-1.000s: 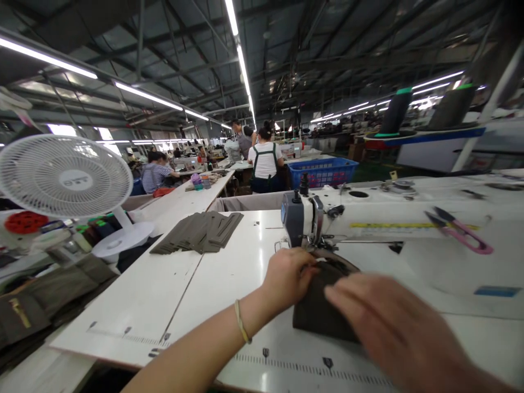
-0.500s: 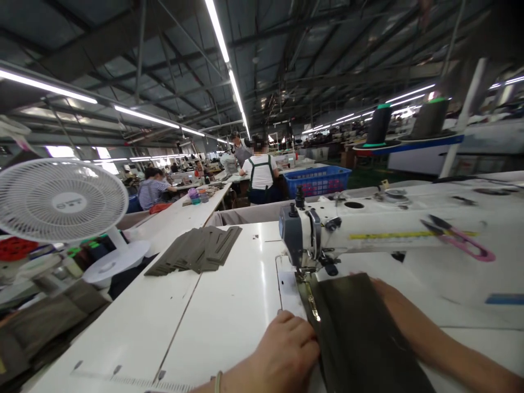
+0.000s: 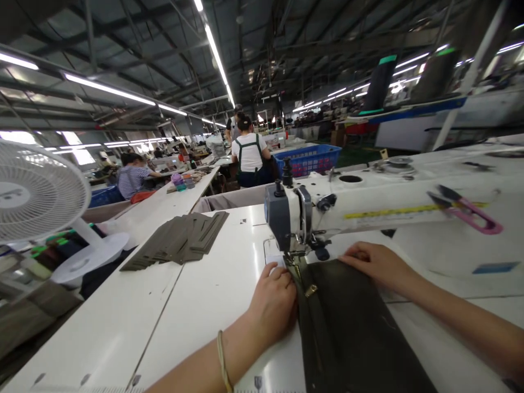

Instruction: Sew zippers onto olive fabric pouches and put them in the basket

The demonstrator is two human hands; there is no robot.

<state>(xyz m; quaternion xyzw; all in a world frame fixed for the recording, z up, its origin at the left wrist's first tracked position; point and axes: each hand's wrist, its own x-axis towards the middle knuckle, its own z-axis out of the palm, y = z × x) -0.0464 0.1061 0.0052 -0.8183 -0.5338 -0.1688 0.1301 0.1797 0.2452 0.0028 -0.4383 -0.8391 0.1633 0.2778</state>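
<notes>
A dark olive fabric piece [image 3: 356,322] with a zipper lies under the needle area of a white sewing machine [image 3: 388,202]. Its gold zipper pull [image 3: 311,290] sits askew just in front of the presser foot [image 3: 292,261]. My left hand [image 3: 274,300], a band round its wrist, rests at the fabric's left edge with fingers curled together, close to the foot. At the far right edge, my right hand [image 3: 376,263] has its thumb and fingers closed on the cloth near the machine arm; part of its grip is hidden.
Flat olive fabric pieces [image 3: 180,240] lie stacked on the white table [image 3: 204,311]. A white fan [image 3: 41,191] stands left. Pink-handled scissors [image 3: 470,213] rest against the machine. Thread cones [image 3: 380,84], a blue basket [image 3: 307,160] and co-workers [image 3: 249,153] are beyond.
My left hand has moved forward along the fabric edge, nearer the foot. My right hand has come out from behind the fabric to its far corner. The zipper pull has swung sideways.
</notes>
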